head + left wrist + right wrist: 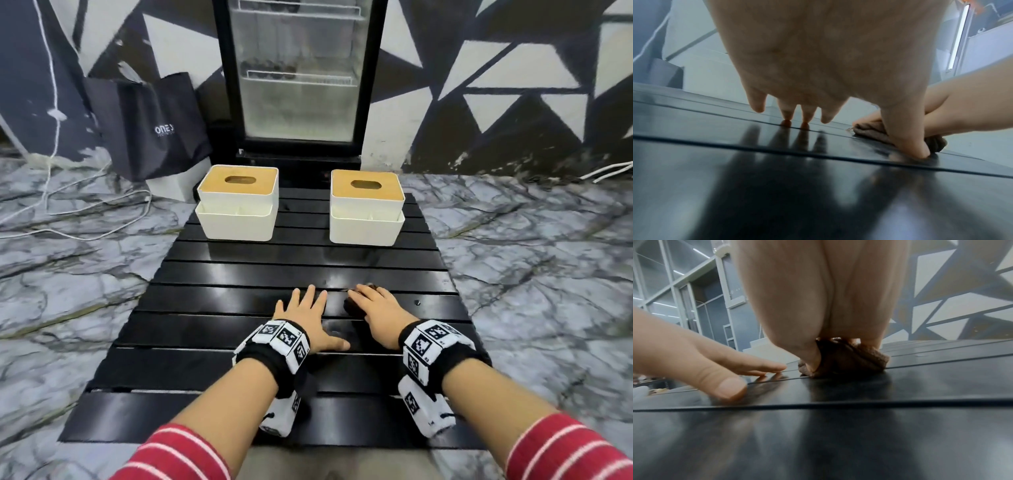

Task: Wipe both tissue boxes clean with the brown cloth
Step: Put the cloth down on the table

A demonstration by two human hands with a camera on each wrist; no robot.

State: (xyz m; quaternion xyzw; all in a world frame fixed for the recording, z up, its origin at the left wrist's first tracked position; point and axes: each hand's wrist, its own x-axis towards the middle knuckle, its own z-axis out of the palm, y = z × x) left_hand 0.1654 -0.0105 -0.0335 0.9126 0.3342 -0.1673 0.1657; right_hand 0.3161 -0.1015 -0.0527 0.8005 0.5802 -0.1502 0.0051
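While the right hand (pixel 375 310) curled its fingers (pixel 809 360) round the brown cloth (pixel 849 361) on the desk (pixel 239 270), well short of the tissue boxes (pixel 236 202), a firm bunched hold would suit wiping; the left hand (pixel 305 317) lay flat and empty beside the cloth.

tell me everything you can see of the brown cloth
The brown cloth is a small bunched wad of nubbly, towel-like fabric, folded into creases. It lies on the black slatted table, near its front, well short of both tissue boxes. The right hand covers it, thumb and fingers curled round it. The left hand lies flat beside it, apparently not touching.
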